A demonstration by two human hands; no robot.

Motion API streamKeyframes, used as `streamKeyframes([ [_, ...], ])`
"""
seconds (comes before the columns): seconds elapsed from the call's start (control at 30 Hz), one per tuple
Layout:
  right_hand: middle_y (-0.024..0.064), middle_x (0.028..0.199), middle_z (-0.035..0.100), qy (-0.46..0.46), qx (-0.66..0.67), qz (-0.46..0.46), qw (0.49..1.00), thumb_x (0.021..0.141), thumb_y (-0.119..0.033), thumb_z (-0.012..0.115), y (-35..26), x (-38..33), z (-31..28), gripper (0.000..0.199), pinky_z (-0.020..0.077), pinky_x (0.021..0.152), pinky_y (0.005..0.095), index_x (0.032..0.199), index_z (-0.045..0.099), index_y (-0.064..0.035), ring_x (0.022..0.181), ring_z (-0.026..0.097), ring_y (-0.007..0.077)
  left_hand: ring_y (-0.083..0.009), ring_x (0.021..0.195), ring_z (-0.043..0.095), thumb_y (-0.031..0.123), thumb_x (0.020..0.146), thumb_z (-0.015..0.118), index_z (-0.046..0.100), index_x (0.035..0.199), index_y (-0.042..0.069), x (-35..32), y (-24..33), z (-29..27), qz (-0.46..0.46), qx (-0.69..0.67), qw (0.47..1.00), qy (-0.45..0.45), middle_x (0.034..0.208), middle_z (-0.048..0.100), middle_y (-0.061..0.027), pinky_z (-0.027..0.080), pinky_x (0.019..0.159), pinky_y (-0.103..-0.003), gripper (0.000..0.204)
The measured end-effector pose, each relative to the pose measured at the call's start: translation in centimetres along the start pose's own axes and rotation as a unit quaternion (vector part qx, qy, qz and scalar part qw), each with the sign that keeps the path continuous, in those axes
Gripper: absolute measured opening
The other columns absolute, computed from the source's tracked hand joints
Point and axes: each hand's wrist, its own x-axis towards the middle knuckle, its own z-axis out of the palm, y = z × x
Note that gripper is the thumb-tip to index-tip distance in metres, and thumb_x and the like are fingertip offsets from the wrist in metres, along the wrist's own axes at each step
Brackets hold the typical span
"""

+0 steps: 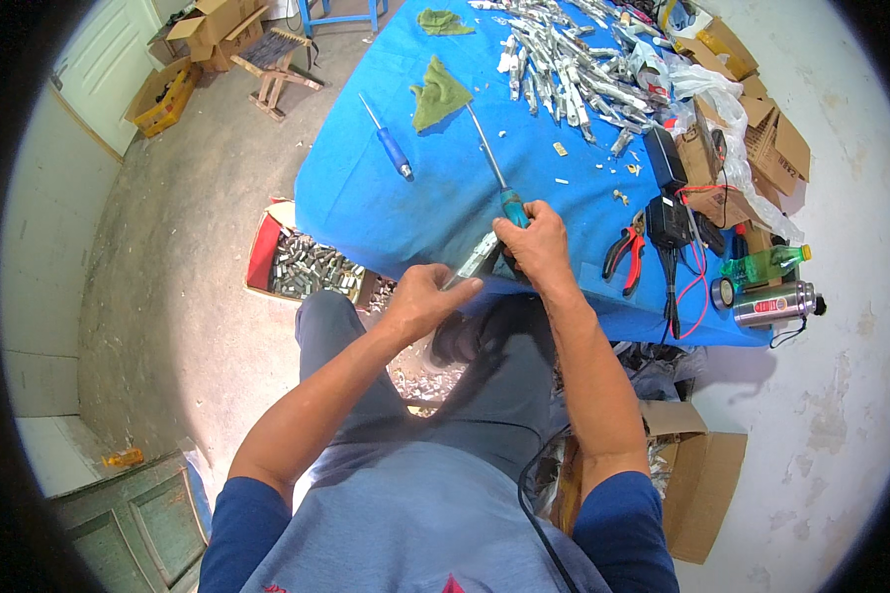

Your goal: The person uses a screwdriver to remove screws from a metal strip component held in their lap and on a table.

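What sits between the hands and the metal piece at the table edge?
Nothing visible. The left hand grips the metal piece directly, and the right hand holds the teal-handled screwdriver against it. The green cloth lies farther up the blue table.

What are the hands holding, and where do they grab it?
The right hand grips a screwdriver by its teal handle. The left hand holds a small metal part by its lower end.

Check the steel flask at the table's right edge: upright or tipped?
Tipped. The steel flask lies on its side on the blue table, long axis running left-right, beside the green bottle, which also lies flat.
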Motion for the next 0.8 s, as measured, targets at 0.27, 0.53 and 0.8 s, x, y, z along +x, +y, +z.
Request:
streamKeyframes([
  [0.27,0.0267,0.091,0.066,-0.057,0.005,0.015,0.998,0.07,-0.034,0.07,0.3,0.3,-0.8,0.052,0.0503,0.079,0.0411,0.1,0.063,0.0076,0.089,0.065,0.0379,-0.0098,0.058,0.043,0.045,0.08,0.074,0.061,0.067,0.0,0.1,-0.4,0.1,-0.012,0.014,1.0,0.002,0.06,0.051,-0.0009,0.034,0.05,-0.032,0.049],
  [0.53,0.0279,0.093,0.066,-0.031,-0.017,-0.017,0.999,0.07,-0.036,0.07,1.4,0.7,-0.3,0.055,0.0496,0.08,0.0422,0.101,0.063,0.0087,0.091,0.064,0.0392,-0.0087,0.057,0.043,0.05,0.084,0.069,0.062,0.075,-0.001,0.3,-0.7,0.2,0.0,-0.052,0.997,-0.052,0.063,0.051,-0.0005,0.033,0.049,-0.029,0.052],
  [0.8,0.0121,0.079,0.064,-0.096,0.157,0.088,0.979,0.079,-0.023,0.066,-2.2,-1.9,-2.9,0.046,0.0486,0.054,0.0293,0.115,0.056,0.0042,0.066,0.062,0.0173,-0.0083,0.057,0.043,0.048,0.085,0.069,0.063,0.076,0.0,0.4,-0.3,0.6,-0.017,-0.051,0.998,-0.024,0.064,0.051,-0.0001,0.034,0.048,-0.028,0.049],
])
